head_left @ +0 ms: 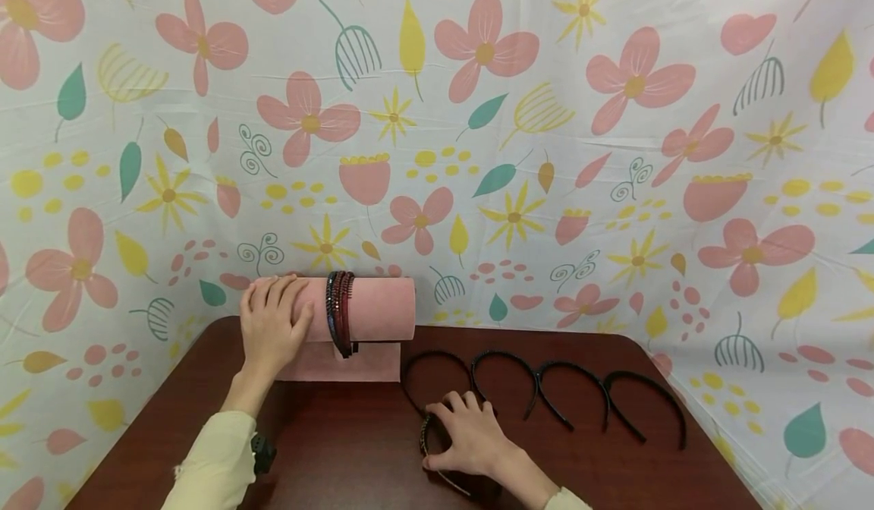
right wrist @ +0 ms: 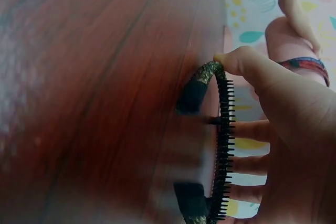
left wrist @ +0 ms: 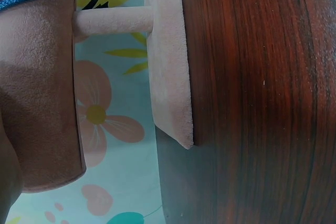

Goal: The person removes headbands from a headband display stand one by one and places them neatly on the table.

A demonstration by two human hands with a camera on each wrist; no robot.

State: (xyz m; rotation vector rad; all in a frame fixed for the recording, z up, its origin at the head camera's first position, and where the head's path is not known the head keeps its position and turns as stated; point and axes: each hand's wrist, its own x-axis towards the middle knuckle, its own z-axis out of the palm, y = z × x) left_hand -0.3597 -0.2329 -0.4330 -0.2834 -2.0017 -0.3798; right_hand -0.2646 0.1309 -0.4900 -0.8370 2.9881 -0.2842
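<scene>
A pink plush headband stand (head_left: 382, 309), a horizontal roll on a post and flat base, stands at the table's back left. My left hand (head_left: 273, 324) holds the roll's left end, fingers over the top and thumb on the near side. Several glittery headbands (head_left: 339, 313), blue, red and dark, hang round the roll's middle, right of that hand. My right hand (head_left: 471, 434) grips a black-and-gold headband (right wrist: 223, 129) with comb teeth along its inner side, above the table front. In the right wrist view the thumb presses near one end and the fingers lie along the band.
Several black headbands (head_left: 505, 354) lie in a row on the dark wooden table (head_left: 341, 434), right of the stand. A flower-printed cloth (head_left: 478, 153) hangs behind the table and at its sides.
</scene>
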